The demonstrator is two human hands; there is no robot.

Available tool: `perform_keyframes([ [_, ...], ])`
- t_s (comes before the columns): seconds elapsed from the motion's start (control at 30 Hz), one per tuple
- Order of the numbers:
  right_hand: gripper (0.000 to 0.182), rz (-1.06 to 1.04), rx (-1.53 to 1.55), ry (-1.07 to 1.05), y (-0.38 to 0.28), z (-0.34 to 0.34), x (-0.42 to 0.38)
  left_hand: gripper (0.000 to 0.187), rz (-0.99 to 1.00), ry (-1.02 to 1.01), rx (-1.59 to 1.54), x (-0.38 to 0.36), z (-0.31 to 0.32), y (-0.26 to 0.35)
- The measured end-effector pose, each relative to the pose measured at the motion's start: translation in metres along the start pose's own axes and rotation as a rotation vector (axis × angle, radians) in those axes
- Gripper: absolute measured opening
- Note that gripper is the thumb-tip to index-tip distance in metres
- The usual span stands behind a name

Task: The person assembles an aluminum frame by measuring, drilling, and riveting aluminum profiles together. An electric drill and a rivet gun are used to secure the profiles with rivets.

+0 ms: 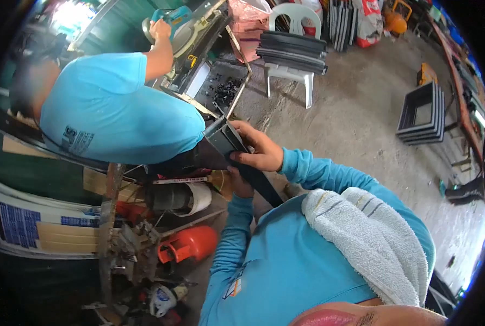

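A long dark grey channel-shaped profile (226,142), likely metal, runs slantwise in front of my chest, its far end up by the bench. My right hand (260,148) grips it near that end, with thumb and fingers around its edge. Lower down, my left hand (241,183) holds the same profile from beneath; part of its fingers is hidden behind it. Just beyond the profile's end is a tray (205,100) with many small black pieces (226,93) in it.
A co-worker in a blue shirt (106,108) stands close on the left, a hand on a teal power saw (177,19). A white chair (292,73) bears stacked black profiles (291,51). Black frames (422,117) stand at right; a red gas cylinder (196,243) lies lower left.
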State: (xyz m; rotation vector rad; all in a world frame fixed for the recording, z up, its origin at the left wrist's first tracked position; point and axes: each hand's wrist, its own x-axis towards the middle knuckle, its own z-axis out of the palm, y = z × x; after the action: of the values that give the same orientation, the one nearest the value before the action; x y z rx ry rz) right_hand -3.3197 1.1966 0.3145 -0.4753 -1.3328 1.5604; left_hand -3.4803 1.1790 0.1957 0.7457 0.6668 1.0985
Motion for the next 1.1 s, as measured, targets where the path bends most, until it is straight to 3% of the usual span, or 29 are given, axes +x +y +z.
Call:
perform_keyframes([
  [0.1,0.062,-0.026,-0.018,0.022,0.011,-0.002,-0.009,0.094,0.015,-0.057,-0.081,-0.009,0.018,0.000],
  [0.23,0.059,-0.077,-0.061,0.075,0.014,0.003,-0.018,0.090,-0.038,-0.215,-0.429,-0.011,0.022,-0.002],
  [0.33,0.057,-0.039,-0.199,0.104,-0.007,0.001,-0.028,0.089,-0.157,-0.227,-0.458,-0.017,0.016,0.009],
  [0.4,0.053,-0.080,-0.103,0.190,0.009,0.006,-0.029,0.089,-0.216,-0.224,-0.440,-0.018,0.012,0.012],
  [1.1,0.061,-0.381,-0.543,0.153,0.035,0.013,-0.023,0.082,-0.095,0.162,-0.201,-0.029,-0.037,0.004],
])
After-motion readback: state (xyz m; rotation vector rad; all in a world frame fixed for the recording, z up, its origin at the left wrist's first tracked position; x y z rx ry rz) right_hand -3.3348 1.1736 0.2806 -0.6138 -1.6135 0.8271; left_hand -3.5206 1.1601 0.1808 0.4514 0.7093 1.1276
